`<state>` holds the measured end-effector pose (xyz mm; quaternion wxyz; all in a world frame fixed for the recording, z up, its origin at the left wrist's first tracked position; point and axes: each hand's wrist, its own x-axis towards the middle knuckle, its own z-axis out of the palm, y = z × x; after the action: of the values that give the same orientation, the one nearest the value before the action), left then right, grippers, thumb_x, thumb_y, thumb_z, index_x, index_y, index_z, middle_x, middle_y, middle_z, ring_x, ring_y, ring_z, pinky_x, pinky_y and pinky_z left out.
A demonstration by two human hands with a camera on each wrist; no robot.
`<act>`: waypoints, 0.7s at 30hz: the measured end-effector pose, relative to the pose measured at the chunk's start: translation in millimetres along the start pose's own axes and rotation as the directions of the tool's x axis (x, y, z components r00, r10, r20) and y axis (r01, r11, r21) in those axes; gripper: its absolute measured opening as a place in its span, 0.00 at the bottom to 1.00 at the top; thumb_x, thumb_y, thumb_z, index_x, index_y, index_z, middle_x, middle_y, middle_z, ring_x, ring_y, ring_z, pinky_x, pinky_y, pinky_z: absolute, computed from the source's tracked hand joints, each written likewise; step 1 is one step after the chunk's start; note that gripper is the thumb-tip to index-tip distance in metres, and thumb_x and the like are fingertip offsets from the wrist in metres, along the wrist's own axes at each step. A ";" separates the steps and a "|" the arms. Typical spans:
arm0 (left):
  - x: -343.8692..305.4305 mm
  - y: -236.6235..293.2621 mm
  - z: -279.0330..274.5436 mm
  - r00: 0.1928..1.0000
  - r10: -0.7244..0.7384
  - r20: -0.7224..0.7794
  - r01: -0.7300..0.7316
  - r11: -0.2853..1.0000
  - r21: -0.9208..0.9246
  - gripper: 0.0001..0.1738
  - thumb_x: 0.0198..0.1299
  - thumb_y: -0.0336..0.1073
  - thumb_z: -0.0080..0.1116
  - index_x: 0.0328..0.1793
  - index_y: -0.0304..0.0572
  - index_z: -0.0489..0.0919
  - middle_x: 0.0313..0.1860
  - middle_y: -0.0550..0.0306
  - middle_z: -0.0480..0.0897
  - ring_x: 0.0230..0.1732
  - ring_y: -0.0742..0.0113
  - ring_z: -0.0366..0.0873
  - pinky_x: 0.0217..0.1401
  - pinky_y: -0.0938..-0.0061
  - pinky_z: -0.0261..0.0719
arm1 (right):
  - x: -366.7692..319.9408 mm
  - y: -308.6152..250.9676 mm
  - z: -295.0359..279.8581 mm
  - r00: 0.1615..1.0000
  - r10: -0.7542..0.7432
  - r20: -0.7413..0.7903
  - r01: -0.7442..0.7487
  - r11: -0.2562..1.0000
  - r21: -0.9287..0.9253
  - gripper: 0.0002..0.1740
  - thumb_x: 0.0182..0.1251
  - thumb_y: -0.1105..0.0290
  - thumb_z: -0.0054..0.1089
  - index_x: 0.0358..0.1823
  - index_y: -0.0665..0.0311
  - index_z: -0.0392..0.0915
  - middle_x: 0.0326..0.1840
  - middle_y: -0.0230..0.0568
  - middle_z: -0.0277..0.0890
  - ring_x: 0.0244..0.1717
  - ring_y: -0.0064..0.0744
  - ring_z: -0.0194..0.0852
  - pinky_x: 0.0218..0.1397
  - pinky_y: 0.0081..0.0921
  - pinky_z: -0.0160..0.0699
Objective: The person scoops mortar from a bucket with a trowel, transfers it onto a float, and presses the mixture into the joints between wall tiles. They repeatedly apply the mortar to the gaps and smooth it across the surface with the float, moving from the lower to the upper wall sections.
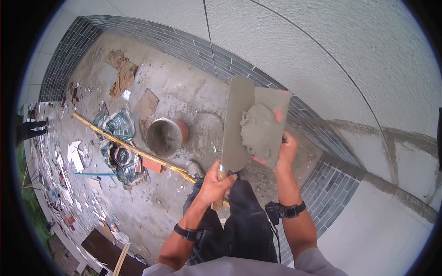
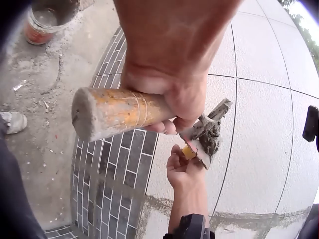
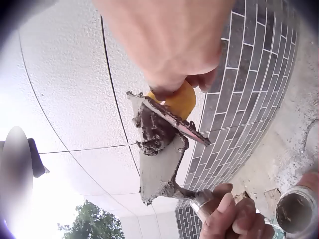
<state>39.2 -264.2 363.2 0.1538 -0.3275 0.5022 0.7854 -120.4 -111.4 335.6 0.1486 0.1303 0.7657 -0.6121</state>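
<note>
In the head view, my left hand (image 1: 216, 185) grips the wooden handle (image 2: 124, 112) of a trowel, whose broad grey blade (image 1: 237, 122) points away from me. Beside it my right hand (image 1: 287, 152) holds a mortar-smeared float (image 1: 271, 95) with pink patches. Its yellow handle (image 3: 180, 102) shows under the right hand's fingers in the right wrist view. A thick heap of wet grey mortar (image 1: 260, 131) lies on the float, right along the trowel blade's edge. More mortar coats the trowel blade (image 3: 159, 164) in the right wrist view.
A mortar-stained bucket (image 1: 165, 138) stands on the concrete floor, left of the hands. Beyond it lie a long wooden pole (image 1: 124, 144), crumpled green sacks (image 1: 120, 125) and scattered debris. A wall of white panels (image 1: 322, 50) over grey brick tiles (image 1: 334, 188) rises close on the right.
</note>
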 end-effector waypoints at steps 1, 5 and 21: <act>-2.3 3.2 0.8 1.000 0.023 0.008 -0.023 1.000 0.005 0.17 0.65 0.28 0.61 0.58 0.40 0.70 0.26 0.64 0.75 0.18 0.77 0.70 0.21 0.79 0.70 | -1.7 2.5 -2.0 0.998 -0.043 -0.043 0.040 0.997 -0.069 0.05 0.62 0.76 0.63 0.32 0.71 0.80 0.29 0.28 0.77 0.28 0.14 0.68 0.29 0.19 0.67; -5.0 1.1 -6.5 0.993 0.062 0.100 -0.053 0.995 -0.089 0.18 0.65 0.29 0.62 0.58 0.40 0.70 0.29 0.63 0.76 0.19 0.77 0.72 0.23 0.79 0.72 | -24.5 -12.8 7.6 0.988 -0.107 -0.115 0.117 0.990 0.084 0.04 0.64 0.76 0.60 0.35 0.66 0.73 0.24 0.21 0.66 0.23 0.13 0.60 0.24 0.20 0.58; -4.0 -69.1 -33.6 0.982 -0.123 -0.145 0.109 0.989 -0.101 0.11 0.58 0.31 0.64 0.45 0.38 0.76 0.23 0.64 0.75 0.18 0.76 0.70 0.20 0.76 0.69 | -59.2 14.7 62.8 0.961 -0.249 0.121 0.263 0.957 -0.120 0.33 0.66 0.81 0.46 0.74 0.67 0.58 0.69 0.44 0.65 0.65 0.34 0.70 0.63 0.32 0.75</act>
<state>93.7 -262.8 308.8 0.1458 -0.4212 0.4556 0.7705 -55.9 -170.6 332.4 0.1163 -0.0126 0.8068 -0.5791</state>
